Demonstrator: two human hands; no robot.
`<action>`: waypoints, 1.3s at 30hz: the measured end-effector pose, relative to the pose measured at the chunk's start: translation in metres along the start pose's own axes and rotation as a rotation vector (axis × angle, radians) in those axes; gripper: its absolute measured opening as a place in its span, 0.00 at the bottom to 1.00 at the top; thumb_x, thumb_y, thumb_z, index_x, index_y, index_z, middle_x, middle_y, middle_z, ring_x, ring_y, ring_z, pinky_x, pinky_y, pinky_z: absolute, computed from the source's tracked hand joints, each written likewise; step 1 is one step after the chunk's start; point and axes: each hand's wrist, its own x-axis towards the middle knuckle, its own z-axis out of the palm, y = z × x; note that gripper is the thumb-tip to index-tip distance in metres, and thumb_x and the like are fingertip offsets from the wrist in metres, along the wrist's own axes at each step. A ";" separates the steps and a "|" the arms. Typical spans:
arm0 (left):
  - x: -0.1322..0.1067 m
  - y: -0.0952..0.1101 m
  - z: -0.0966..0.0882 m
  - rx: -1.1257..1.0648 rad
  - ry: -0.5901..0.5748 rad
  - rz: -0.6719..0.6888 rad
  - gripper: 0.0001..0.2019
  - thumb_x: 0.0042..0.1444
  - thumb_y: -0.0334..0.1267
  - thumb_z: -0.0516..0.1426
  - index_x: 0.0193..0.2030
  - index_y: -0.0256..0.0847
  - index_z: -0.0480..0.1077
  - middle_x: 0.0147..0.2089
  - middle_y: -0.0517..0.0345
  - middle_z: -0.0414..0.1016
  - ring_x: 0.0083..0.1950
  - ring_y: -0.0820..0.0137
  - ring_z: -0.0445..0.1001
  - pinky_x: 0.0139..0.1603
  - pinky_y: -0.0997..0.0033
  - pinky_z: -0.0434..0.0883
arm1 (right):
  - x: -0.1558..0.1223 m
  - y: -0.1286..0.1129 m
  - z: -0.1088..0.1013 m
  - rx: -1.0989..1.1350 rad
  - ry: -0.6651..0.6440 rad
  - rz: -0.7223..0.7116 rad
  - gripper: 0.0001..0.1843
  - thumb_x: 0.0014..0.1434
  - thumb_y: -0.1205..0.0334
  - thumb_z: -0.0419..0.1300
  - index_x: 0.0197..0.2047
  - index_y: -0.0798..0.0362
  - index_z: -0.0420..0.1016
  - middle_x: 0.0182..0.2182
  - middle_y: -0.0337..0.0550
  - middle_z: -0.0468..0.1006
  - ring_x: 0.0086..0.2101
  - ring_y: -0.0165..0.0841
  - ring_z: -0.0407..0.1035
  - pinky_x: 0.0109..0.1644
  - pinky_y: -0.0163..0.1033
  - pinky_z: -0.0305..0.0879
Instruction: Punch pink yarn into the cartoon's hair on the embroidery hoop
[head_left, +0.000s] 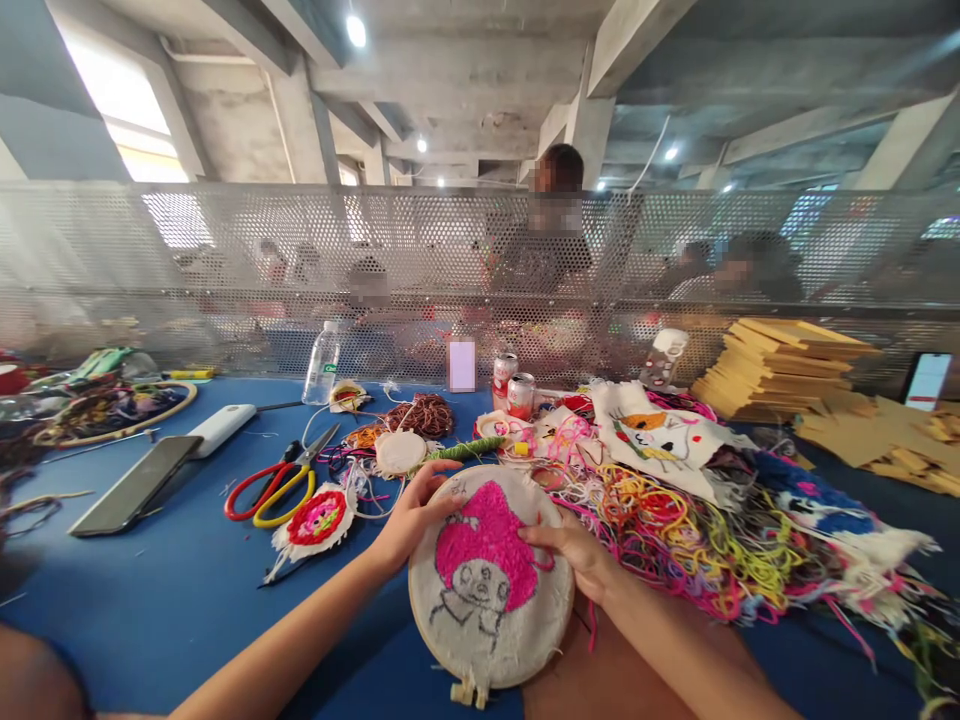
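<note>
One embroidery hoop (491, 590) | two hands (411, 520) gripping | two cans (514, 385)

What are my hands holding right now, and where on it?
Both hold the embroidery hoop: left hand at its upper-left rim, right hand at its right rim.

Both hands grip an embroidery hoop (491, 585) — the left hand (409, 520) on its upper left rim, the right hand (577, 555) on its right edge. A pink-haired figure fills the cloth. Left of the left hand lie scissors (274, 485) on the blue worktop (172, 590); tangled yarn (675, 530) spreads right of the right hand.
</note>
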 end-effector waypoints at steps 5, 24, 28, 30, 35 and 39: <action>0.003 0.002 -0.005 -0.056 -0.205 -0.343 0.31 0.36 0.30 0.66 0.51 0.37 0.66 0.40 0.50 0.77 0.34 0.63 0.76 0.37 0.64 0.73 | 0.001 0.003 0.000 0.293 -0.017 0.230 0.18 0.36 0.63 0.71 0.34 0.47 0.75 0.29 0.38 0.78 0.30 0.37 0.72 0.39 0.41 0.68; 0.005 0.000 -0.006 0.010 -0.201 -0.305 0.28 0.35 0.30 0.67 0.48 0.37 0.70 0.36 0.53 0.78 0.32 0.65 0.76 0.33 0.69 0.74 | 0.000 0.006 0.000 0.356 -0.042 0.253 0.24 0.35 0.64 0.72 0.39 0.53 0.74 0.30 0.39 0.80 0.31 0.36 0.74 0.41 0.41 0.67; 0.006 -0.001 -0.007 -0.019 -0.110 -0.339 0.25 0.42 0.39 0.65 0.50 0.37 0.70 0.35 0.53 0.78 0.28 0.69 0.75 0.28 0.75 0.72 | -0.004 -0.004 0.001 0.380 0.022 0.258 0.24 0.39 0.59 0.70 0.42 0.52 0.74 0.31 0.41 0.80 0.33 0.38 0.74 0.41 0.41 0.68; 0.006 -0.001 -0.008 -0.038 -0.093 -0.337 0.25 0.45 0.42 0.64 0.51 0.37 0.69 0.36 0.53 0.78 0.27 0.71 0.74 0.27 0.76 0.71 | -0.005 -0.007 0.001 0.373 0.037 0.235 0.21 0.42 0.56 0.69 0.41 0.52 0.75 0.33 0.42 0.80 0.35 0.39 0.74 0.45 0.43 0.67; 0.005 -0.001 -0.005 -0.095 -0.118 -0.294 0.21 0.47 0.40 0.63 0.48 0.37 0.70 0.34 0.53 0.77 0.28 0.71 0.74 0.29 0.75 0.71 | -0.005 -0.008 -0.001 0.341 0.041 0.183 0.17 0.49 0.50 0.64 0.38 0.52 0.77 0.36 0.43 0.81 0.41 0.41 0.73 0.53 0.46 0.61; 0.006 -0.001 -0.004 -0.160 -0.108 -0.251 0.16 0.49 0.40 0.62 0.44 0.34 0.71 0.34 0.52 0.77 0.29 0.69 0.75 0.30 0.73 0.71 | -0.003 -0.007 -0.002 0.393 0.043 0.172 0.18 0.51 0.49 0.62 0.41 0.52 0.77 0.38 0.43 0.80 0.42 0.41 0.72 0.55 0.46 0.59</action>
